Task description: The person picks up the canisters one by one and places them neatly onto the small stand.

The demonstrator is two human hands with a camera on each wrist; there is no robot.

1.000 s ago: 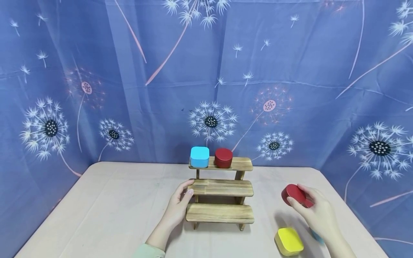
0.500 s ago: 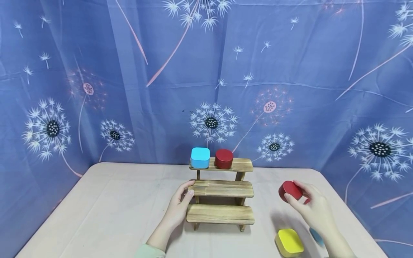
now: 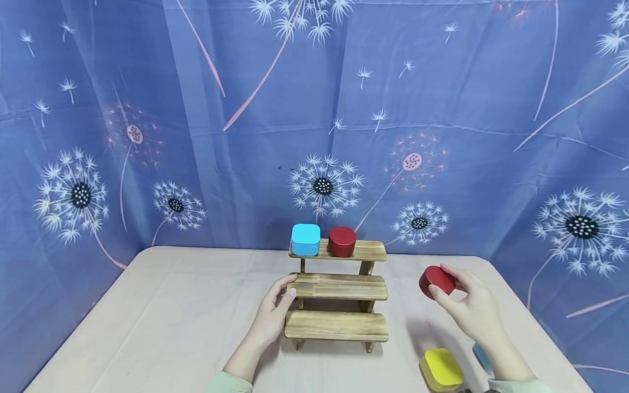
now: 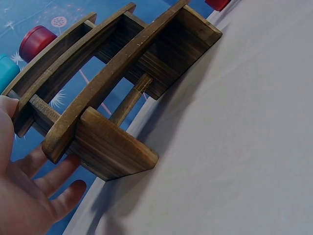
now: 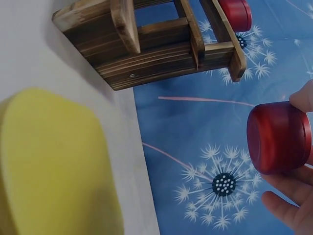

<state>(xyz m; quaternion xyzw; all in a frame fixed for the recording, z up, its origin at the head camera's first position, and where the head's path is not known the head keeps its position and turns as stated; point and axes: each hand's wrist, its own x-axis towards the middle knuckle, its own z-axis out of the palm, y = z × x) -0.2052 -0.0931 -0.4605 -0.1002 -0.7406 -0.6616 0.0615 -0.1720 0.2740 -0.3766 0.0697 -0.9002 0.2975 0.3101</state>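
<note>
A three-step wooden display stand [image 3: 339, 286] stands mid-table. My left hand [image 3: 272, 305] grips the left end of its middle step, thumb at the front edge; in the left wrist view the other fingers [image 4: 54, 181] spread around that end. On the top step sit a light blue square-shaped tin [image 3: 306, 240] and, to its right, a round red tin [image 3: 342, 242]. Off to the right of the stand, my right hand [image 3: 474, 305] holds another round red tin [image 3: 436, 282] above the table, tilted, between thumb and fingers. The right wrist view shows this red tin [image 5: 276, 137] from the side.
A yellow square-shaped tin [image 3: 442, 370] lies on the table below my right hand. Beside it a blue tin [image 3: 483, 357] is partly hidden by my right wrist. A blue dandelion-print curtain [image 3: 245, 164] encloses the pale tabletop [image 3: 196, 305] at the back and sides.
My right hand has risen and moved slightly left with the red tin, away from the yellow tin. More of the blue tin shows. My left hand stays on the stand.
</note>
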